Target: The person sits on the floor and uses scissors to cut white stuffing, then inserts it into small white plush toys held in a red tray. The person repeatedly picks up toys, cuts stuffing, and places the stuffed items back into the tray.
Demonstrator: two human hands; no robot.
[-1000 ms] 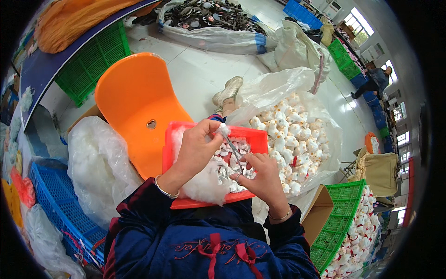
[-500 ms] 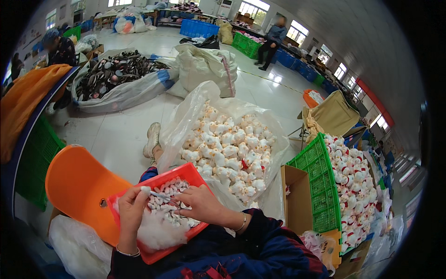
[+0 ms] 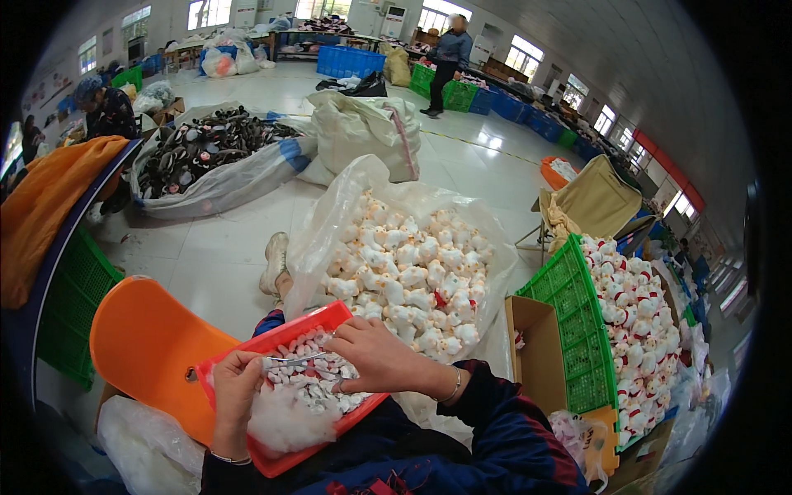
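A red-orange plastic tray (image 3: 334, 313) rests on my lap. Many small white fabric pieces (image 3: 318, 399) lie in it, with a tuft of fluffy white stuffing (image 3: 290, 422) at its near end. Over the tray's left side, my left hand (image 3: 236, 386) is closed in a pinch near the tip of slim metal forceps (image 3: 290, 361). Whatever small piece is in that pinch is hidden by the fingers. From the right, my right hand (image 3: 378, 356) is closed on the handle end of the forceps, its fingers curled above the pieces.
A clear bag of white stuffed toys (image 3: 412, 268) stands ahead. To the right are a cardboard box (image 3: 536, 351) and a green crate (image 3: 569, 330) beside more toys (image 3: 631, 338). An orange chair (image 3: 153, 346) is at left. A person (image 3: 450, 62) stands far off; another sits far left.
The small white piece seen at my left fingertips no longer shows. My left hand has lowered slightly, and the forceps now lie flatter. The far person has moved left.
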